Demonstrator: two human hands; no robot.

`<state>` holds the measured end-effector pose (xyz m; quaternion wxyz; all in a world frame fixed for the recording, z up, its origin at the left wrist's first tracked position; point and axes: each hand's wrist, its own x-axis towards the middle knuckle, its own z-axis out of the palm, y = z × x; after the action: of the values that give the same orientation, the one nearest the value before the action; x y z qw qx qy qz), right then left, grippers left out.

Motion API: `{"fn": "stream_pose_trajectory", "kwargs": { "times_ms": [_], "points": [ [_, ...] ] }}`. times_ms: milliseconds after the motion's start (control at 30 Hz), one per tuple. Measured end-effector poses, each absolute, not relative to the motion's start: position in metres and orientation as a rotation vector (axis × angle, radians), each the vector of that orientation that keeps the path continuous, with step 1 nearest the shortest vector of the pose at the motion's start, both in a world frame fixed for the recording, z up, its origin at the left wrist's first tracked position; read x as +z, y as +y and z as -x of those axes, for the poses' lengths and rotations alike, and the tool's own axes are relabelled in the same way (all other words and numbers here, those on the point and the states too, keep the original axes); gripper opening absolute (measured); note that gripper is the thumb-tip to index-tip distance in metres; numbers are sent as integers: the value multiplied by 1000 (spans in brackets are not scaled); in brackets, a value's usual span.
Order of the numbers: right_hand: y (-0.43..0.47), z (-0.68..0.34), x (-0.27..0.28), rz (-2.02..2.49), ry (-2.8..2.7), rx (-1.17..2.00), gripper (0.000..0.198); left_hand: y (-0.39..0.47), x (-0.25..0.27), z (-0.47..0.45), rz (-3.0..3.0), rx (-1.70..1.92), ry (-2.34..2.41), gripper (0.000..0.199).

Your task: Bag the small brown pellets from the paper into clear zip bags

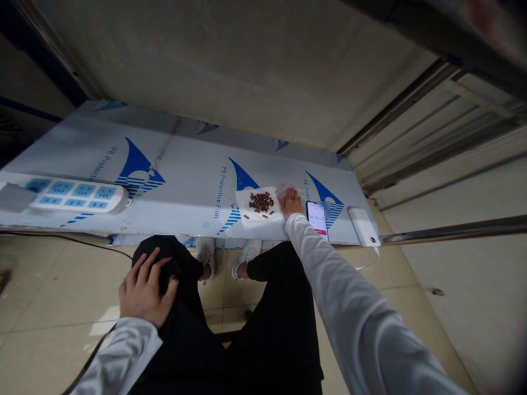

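My left hand point(145, 288) rests on my left knee, its fingers spread and nothing in them. On the table, my right hand point(291, 203) lies palm down over a crumpled clear plastic bag point(282, 190), its fingers slightly apart. What is under the palm is hidden. Just left of it, a white sheet of paper point(251, 219) carries a heap of small brown capsules point(262, 202). A few capsules lie loose near the sheet's front edge. Close to the right of that hand is a phone point(317, 221) with a lit screen.
The table point(185, 181) is covered in printed protective film. A white power strip point(78, 195) with a grey plug point(16, 197) lies at its left end. A white power bank point(364, 226) with a cable sits at the right front edge. A wall rises behind; a metal bar point(453, 229) runs right.
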<state>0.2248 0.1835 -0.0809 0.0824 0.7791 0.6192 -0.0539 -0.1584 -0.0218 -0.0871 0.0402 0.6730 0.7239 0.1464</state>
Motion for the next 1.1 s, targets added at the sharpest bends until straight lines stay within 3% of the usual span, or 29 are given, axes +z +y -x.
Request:
{"fn": "stream_pose_trajectory", "kwargs": {
  "times_ms": [200, 400, 533, 800, 1100],
  "points": [
    [181, -229, -80, -2322, 1874, -195, 62, 20, -73, 86, -2313, 651, 1742, 41],
    [185, -232, -79, -2306, 1887, -196, 63, 106, -84, 19, -2349, 470, 1611, 64],
    [187, -230, -73, -2283, 1901, -180, 69, 122, -95, 18, -2422, 365, 1532, 73],
    [191, -234, -62, -2220, 1940, -144, 54, 127, -87, 45, -2500, 311, 1498, 76],
    [186, -224, -64, -2254, 1908, -81, 51, 134, -90, 39, -2427, 261, 1603, 77]
  ]
}}
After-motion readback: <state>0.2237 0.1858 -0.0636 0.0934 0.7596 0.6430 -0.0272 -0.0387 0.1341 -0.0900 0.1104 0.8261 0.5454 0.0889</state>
